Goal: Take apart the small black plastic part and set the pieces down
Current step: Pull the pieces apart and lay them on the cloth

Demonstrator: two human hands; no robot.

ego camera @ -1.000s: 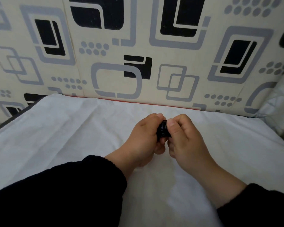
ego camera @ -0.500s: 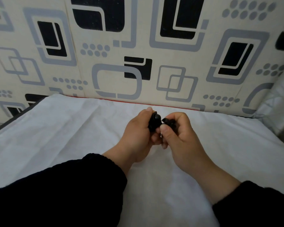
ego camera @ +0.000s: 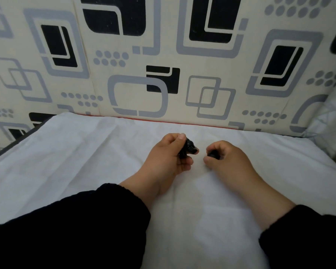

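The small black plastic part is in two pieces. My left hand [ego camera: 166, 154] grips the larger black piece [ego camera: 188, 148] between thumb and fingers, just above the white cloth [ego camera: 85, 162]. My right hand [ego camera: 227, 158] is curled around the smaller black piece [ego camera: 213, 154], which shows only partly under the fingers. A gap of a few centimetres separates the two hands. Both sleeves are black.
The white cloth covers the whole work surface. A patterned cream, grey and black panel [ego camera: 163, 55] stands upright right behind it. A dark edge [ego camera: 17, 141] borders the cloth at the left, and a pale crinkled object [ego camera: 334, 121] sits at the far right.
The hands held one black part together, then pulled it into two pieces. Now they have moved apart sideways, each keeping one piece.
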